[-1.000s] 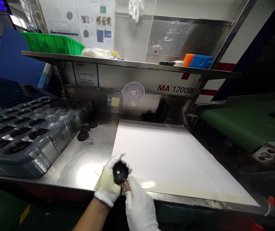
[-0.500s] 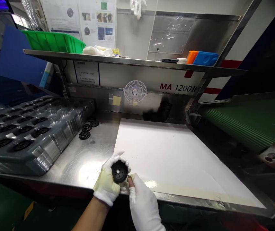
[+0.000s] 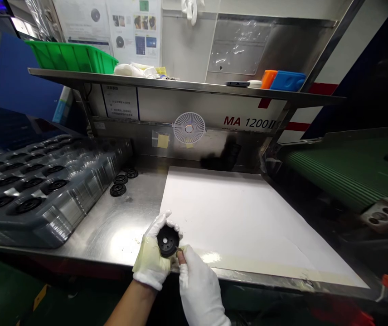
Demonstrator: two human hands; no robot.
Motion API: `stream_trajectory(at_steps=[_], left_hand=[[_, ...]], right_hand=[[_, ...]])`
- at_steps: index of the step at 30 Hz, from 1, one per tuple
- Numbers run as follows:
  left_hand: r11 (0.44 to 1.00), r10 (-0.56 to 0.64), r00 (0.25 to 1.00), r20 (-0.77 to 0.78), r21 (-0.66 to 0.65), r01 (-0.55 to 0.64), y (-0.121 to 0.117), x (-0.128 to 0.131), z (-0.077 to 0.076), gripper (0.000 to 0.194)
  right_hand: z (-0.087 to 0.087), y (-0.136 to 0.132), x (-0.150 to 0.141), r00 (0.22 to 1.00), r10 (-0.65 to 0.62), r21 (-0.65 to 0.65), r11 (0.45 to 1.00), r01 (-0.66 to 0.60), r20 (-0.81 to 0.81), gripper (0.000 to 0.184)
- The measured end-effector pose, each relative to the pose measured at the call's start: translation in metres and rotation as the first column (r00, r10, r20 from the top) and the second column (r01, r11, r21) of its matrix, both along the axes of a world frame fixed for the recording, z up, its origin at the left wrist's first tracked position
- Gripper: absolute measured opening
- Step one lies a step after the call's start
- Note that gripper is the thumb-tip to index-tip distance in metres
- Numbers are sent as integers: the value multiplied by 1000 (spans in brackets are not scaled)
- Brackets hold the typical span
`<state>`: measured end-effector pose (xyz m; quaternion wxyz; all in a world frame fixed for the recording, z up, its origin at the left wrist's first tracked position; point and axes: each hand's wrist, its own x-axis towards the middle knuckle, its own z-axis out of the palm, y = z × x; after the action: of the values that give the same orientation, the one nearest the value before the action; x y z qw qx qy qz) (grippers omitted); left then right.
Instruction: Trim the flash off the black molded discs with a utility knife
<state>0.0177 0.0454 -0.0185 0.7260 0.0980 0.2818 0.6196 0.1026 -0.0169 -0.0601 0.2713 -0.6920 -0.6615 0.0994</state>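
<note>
My left hand (image 3: 153,256), in a white glove with a yellowed palm, is closed around a round black plastic part (image 3: 167,241). The part has a light centre hole and smaller holes about it, and its face is turned toward me. My right hand (image 3: 199,283), also gloved in white with a bare thumb tip, is closed at the part's lower right rim. A small thin-tipped tool (image 3: 177,248) shows between its fingers; most of it is hidden in the grip. Both hands are above the front edge of the metal bench.
Stacked clear trays (image 3: 68,213) holding black round parts stand at left. Several similar black parts (image 3: 118,189) lie beside them. White paper (image 3: 244,217) covers the bench at right. A small fan (image 3: 189,128) sits under the shelf (image 3: 187,86). A green conveyor (image 3: 337,172) runs at right.
The view has shifted slightly. My right hand has moved a little left relative to the part, still at its lower right rim. My left hand keeps its hold.
</note>
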Motion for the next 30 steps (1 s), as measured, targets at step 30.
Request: stream_trajectory(at_steps=[30], left_hand=[[978,-207,976,74,2,208,4,-17,-5,25]], right_hand=[[4,4,0,1000,4,16,1000,-3,-26,25]])
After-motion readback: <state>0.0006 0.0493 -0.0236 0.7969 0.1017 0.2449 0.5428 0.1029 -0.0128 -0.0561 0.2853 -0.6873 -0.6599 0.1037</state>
